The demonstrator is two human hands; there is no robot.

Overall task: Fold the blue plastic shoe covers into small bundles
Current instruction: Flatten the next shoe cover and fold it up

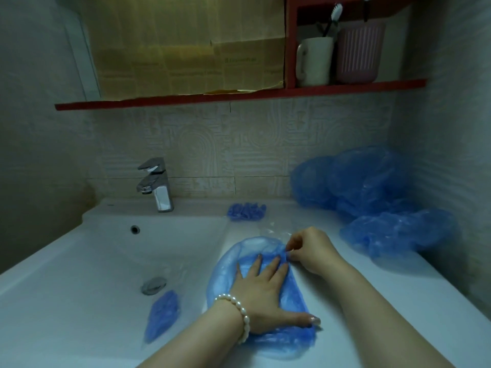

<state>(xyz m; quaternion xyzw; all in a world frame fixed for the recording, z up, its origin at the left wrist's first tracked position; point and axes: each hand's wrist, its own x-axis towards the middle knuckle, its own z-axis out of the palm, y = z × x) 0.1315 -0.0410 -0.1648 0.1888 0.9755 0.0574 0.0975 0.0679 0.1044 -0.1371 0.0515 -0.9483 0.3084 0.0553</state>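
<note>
Shoe cover [225, 266] beside basin edge: left hand [263, 293] flat, right hand [310, 251] pinching its rim.

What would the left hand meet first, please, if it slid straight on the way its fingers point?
Probably the right hand, pinching the shoe cover edge just beyond the left hand; depth is unclear.

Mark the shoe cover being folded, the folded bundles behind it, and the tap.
shoe cover being folded [228, 264], head view, its bare left edge.
folded bundles [246, 211], head view, middle of the small pile.
tap [159, 189], head view, its upright body.
</note>
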